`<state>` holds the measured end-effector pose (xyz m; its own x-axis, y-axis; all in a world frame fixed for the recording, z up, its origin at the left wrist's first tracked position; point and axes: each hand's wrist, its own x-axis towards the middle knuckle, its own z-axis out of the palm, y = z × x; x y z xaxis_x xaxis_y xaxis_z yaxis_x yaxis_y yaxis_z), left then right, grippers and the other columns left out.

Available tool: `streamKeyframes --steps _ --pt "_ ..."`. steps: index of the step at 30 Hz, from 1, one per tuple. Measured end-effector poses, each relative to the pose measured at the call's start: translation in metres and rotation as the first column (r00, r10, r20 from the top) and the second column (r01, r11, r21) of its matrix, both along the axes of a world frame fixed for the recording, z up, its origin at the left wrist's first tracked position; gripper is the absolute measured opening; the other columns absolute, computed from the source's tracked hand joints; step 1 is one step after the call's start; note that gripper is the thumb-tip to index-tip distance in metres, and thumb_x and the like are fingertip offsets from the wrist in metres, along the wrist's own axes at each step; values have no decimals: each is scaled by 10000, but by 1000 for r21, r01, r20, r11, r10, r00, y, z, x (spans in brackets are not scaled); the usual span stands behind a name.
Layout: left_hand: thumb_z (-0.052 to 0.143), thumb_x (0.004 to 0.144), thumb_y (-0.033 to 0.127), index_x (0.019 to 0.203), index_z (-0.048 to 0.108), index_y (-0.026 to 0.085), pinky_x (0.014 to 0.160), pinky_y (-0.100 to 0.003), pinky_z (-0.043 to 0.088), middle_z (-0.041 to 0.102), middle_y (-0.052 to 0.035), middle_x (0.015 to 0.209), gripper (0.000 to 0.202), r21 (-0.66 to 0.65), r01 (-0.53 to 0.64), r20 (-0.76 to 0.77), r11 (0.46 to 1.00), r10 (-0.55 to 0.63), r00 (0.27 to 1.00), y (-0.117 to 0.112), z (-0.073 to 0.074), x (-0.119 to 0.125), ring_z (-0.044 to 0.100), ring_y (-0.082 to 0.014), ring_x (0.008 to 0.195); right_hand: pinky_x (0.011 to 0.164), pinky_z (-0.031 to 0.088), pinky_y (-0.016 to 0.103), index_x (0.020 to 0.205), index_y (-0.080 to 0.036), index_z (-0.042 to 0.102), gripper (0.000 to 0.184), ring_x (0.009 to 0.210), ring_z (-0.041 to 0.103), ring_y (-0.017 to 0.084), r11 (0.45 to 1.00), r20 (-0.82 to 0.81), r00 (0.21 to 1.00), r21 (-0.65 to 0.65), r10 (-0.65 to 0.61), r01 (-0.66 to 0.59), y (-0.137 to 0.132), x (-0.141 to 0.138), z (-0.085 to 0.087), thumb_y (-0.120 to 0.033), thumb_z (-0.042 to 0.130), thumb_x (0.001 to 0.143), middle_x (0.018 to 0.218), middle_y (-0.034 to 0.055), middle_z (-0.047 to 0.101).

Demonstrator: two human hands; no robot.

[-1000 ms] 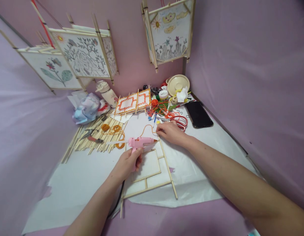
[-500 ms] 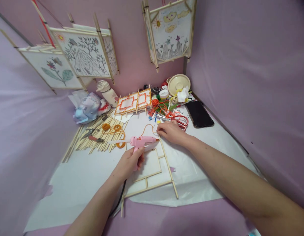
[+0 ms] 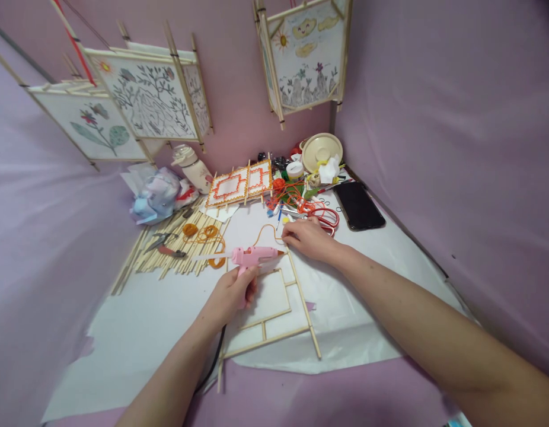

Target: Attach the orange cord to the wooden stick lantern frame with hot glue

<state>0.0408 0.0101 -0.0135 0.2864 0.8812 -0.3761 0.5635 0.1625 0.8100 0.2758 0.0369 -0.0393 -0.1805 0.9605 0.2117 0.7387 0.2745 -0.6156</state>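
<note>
My left hand [image 3: 232, 293] is wrapped round the grip of a pink glue gun [image 3: 253, 257], whose nozzle points right at the top corner of a bamboo-stick frame covered in white paper [image 3: 270, 308]. My right hand [image 3: 309, 238] rests at that corner with its fingers pinched on a thin orange cord [image 3: 265, 231] that curves up from the frame. The frame lies flat on a white sheet [image 3: 159, 320].
Loose bamboo sticks [image 3: 176, 252], pliers [image 3: 165, 244] and orange cord coils lie left. A finished orange-trimmed panel [image 3: 239, 185], red scissors [image 3: 323, 216], a black phone [image 3: 358, 206], a bowl [image 3: 321, 151] and a bottle [image 3: 192, 169] crowd the back. Paper lanterns [image 3: 307, 53] hang above.
</note>
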Motion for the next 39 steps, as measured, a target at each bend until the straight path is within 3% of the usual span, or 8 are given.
streamKeyframes --steps 17,29,39 --pt "457 832 630 629 537 171 465 -238 357 514 2 511 508 34 12 -43 999 -10 999 -1 4 -2 467 -139 478 798 223 317 814 -182 669 157 873 578 180 1000 8 1000 2 -2 2 0 0 -1 -149 530 879 869 21 715" --pt "458 847 632 633 534 176 495 -252 384 533 1 524 509 67 32 -58 997 -28 998 -1 -2 -10 484 -148 489 794 219 321 806 -186 667 143 871 578 184 1000 4 1000 5 -2 2 0 0 -1 -159 544 875 864 21 713" --pt "428 872 612 600 518 189 571 -274 399 543 5 492 511 151 93 -184 984 -64 981 -6 12 -8 516 -169 515 801 221 322 801 -187 663 145 864 581 178 1000 11 1000 10 -7 7 1 0 -2 -165 543 879 861 17 713"
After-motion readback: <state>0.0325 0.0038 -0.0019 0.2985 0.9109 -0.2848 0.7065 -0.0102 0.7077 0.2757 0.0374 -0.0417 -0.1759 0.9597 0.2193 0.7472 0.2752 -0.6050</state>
